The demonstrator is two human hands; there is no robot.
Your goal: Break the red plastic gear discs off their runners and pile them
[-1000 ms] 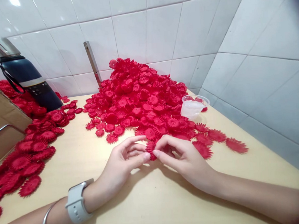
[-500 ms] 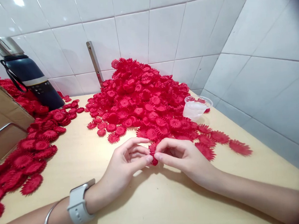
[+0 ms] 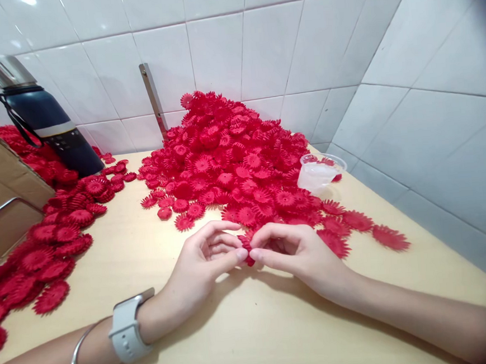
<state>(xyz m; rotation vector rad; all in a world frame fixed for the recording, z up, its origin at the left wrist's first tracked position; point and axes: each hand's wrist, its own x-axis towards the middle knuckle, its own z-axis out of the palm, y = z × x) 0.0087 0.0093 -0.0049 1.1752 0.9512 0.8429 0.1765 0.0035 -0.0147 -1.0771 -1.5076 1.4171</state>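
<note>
Pinching between both hands' fingers (image 3: 242, 254), clamped together: one red flower piece (image 3: 245, 244).

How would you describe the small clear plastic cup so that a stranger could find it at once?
Start at the big heap of red flower pieces piled against the tiled wall. Go to its right edge, near the corner of the table. There the clear plastic cup stands, the only see-through, colourless thing among the red pieces.
</note>
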